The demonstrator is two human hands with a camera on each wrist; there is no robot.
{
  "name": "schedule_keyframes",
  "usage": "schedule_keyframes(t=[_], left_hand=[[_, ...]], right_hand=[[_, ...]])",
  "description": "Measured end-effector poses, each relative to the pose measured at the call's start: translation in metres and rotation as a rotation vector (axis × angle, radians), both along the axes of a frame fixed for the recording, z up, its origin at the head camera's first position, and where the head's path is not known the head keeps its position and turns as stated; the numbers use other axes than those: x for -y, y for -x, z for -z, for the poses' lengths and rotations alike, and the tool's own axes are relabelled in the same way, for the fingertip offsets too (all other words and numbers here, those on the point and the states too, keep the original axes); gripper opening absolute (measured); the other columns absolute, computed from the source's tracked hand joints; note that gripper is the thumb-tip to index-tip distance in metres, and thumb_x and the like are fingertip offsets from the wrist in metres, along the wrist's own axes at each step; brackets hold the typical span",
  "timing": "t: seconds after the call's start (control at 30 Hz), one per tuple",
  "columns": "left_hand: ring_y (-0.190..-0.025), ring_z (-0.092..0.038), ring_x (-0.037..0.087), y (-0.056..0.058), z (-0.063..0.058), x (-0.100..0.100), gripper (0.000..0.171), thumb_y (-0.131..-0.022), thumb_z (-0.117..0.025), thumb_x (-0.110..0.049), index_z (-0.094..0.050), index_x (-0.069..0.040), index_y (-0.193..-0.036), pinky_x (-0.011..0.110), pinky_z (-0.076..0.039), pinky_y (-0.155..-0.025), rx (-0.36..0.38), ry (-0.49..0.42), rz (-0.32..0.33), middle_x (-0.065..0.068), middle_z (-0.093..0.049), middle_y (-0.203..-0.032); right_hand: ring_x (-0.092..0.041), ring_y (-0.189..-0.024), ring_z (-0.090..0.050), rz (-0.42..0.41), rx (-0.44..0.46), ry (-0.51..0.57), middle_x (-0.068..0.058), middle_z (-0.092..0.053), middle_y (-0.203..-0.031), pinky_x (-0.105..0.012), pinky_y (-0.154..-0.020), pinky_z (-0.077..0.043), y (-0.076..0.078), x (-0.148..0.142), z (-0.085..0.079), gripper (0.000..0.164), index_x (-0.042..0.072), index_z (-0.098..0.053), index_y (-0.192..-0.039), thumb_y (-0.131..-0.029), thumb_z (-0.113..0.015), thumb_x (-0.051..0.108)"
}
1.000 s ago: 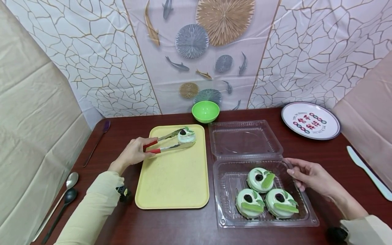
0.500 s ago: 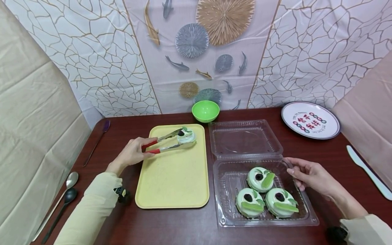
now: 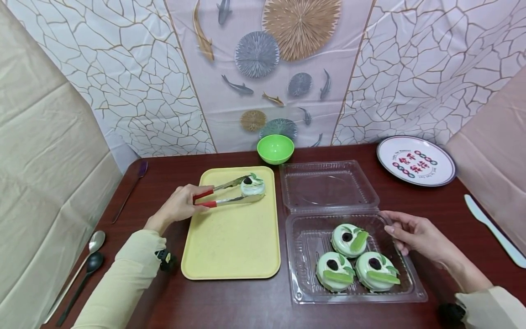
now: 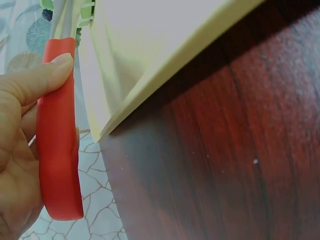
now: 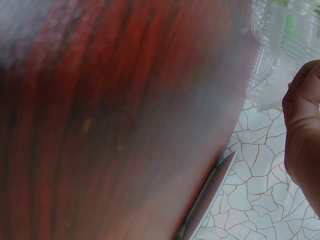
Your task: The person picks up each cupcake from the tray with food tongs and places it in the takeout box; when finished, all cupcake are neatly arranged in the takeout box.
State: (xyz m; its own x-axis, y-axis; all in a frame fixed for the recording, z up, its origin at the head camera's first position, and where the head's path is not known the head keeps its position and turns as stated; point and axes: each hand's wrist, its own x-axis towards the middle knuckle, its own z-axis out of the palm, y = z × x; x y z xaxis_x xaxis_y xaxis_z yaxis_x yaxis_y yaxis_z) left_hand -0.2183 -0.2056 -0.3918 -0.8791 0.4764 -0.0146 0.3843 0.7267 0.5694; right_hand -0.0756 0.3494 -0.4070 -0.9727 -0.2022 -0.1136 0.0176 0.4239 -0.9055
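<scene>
My left hand (image 3: 181,204) holds a pair of tongs (image 3: 230,200) by its red handles; the left wrist view shows the thumb lying along a red handle (image 4: 57,135). The tongs' metal arms lie on either side of a small cake (image 3: 252,186) with pale green icing, a dark berry and green leaves, at the upper right of the yellow tray (image 3: 230,242). Whether both arms touch the cake I cannot tell. My right hand (image 3: 417,235) grips the right rim of the opened clear plastic box (image 3: 304,278), thumb on top. Three similar cakes (image 3: 349,240) sit in it.
Behind the tray stands a green bowl (image 3: 276,149). A white plate (image 3: 417,161) and a pale knife (image 3: 495,230) lie at the right. Along the left edge are a purple-tipped utensil (image 3: 130,192), a metal spoon (image 3: 96,242) and a black spoon (image 3: 94,262).
The tongs and the cake between their arms have shifted slightly to the right and nearer to me since half a second ago. My right hand stays on the box rim.
</scene>
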Motion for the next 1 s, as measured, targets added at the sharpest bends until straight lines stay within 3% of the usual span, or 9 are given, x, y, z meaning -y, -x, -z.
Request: schedule_keyframes(t=[0.13, 0.23, 0.33, 0.47, 0.57, 0.77, 0.83, 1.0], left_hand=[[-0.046, -0.019, 0.008, 0.000, 0.000, -0.002, 0.061, -0.080, -0.079, -0.011, -0.057, -0.008, -0.138, 0.023, -0.027, -0.046, -0.003, -0.004, -0.005, 0.022, -0.070, -0.106], [-0.049, -0.020, 0.009, -0.001, 0.000, -0.003, 0.062, -0.080, -0.079, -0.011, -0.057, -0.008, -0.137, 0.024, -0.028, -0.047, -0.012, 0.001, -0.010, 0.021, -0.064, -0.129], [-0.050, -0.020, 0.009, -0.001, 0.000, -0.005, 0.062, -0.080, -0.079, -0.012, -0.057, -0.008, -0.138, 0.024, -0.029, -0.050, -0.010, 0.011, -0.016, 0.020, -0.060, -0.134], [-0.047, -0.019, 0.009, -0.001, 0.001, -0.007, 0.063, -0.080, -0.080, -0.012, -0.056, -0.007, -0.138, 0.025, -0.030, -0.050, -0.004, 0.008, -0.015, 0.021, -0.060, -0.134], [-0.047, -0.019, 0.009, -0.002, 0.001, -0.008, 0.064, -0.079, -0.080, -0.012, -0.056, -0.007, -0.138, 0.024, -0.029, -0.050, -0.005, 0.001, -0.011, 0.021, -0.059, -0.135], [-0.050, -0.020, 0.009, -0.002, 0.003, -0.011, 0.064, -0.079, -0.081, -0.013, -0.057, -0.007, -0.137, 0.024, -0.028, -0.049, -0.018, -0.010, -0.013, 0.019, -0.059, -0.135], [-0.051, -0.022, 0.010, -0.003, 0.004, -0.011, 0.064, -0.078, -0.081, -0.012, -0.057, -0.007, -0.137, 0.024, -0.028, -0.049, -0.018, -0.013, -0.019, 0.019, -0.059, -0.135], [-0.056, -0.029, 0.013, -0.004, 0.006, -0.012, 0.064, -0.078, -0.082, -0.013, -0.057, -0.008, -0.137, 0.025, -0.028, -0.048, -0.020, -0.018, -0.034, 0.018, -0.060, -0.135]], right_hand=[[-0.007, -0.053, -0.052, -0.001, -0.001, -0.012, 0.005, -0.053, -0.066, -0.026, -0.048, -0.049, 0.000, 0.000, 0.000, 0.043, 0.000, -0.044, -0.140, -0.100, -0.054, 0.011], [-0.007, -0.053, -0.052, -0.008, -0.008, -0.004, 0.005, -0.053, -0.065, -0.026, -0.048, -0.049, 0.000, 0.000, 0.000, 0.040, 0.008, -0.047, -0.140, -0.100, -0.054, 0.010], [-0.007, -0.054, -0.052, -0.012, -0.014, 0.009, 0.006, -0.053, -0.065, -0.025, -0.048, -0.049, 0.000, 0.000, 0.001, 0.038, 0.021, -0.050, -0.135, -0.100, -0.054, 0.010], [-0.006, -0.054, -0.052, -0.008, -0.017, 0.006, 0.006, -0.053, -0.065, -0.025, -0.048, -0.049, -0.001, 0.000, 0.001, 0.038, 0.023, -0.050, -0.135, -0.100, -0.054, 0.010], [-0.007, -0.053, -0.052, -0.006, -0.016, -0.003, 0.006, -0.053, -0.065, -0.025, -0.048, -0.049, -0.001, 0.000, 0.001, 0.039, 0.017, -0.049, -0.137, -0.100, -0.054, 0.011], [-0.007, -0.054, -0.052, -0.005, -0.012, -0.025, 0.005, -0.052, -0.065, -0.025, -0.048, -0.049, -0.001, 0.001, 0.000, 0.047, -0.006, -0.041, -0.142, -0.100, -0.054, 0.010], [-0.007, -0.054, -0.052, -0.007, -0.014, -0.024, 0.005, -0.052, -0.065, -0.025, -0.048, -0.049, -0.001, 0.001, 0.000, 0.046, -0.002, -0.042, -0.142, -0.100, -0.054, 0.010], [-0.007, -0.054, -0.052, -0.012, -0.023, -0.007, 0.006, -0.053, -0.065, -0.025, -0.048, -0.049, -0.001, 0.001, 0.000, 0.038, 0.019, -0.049, -0.137, -0.100, -0.054, 0.010]])
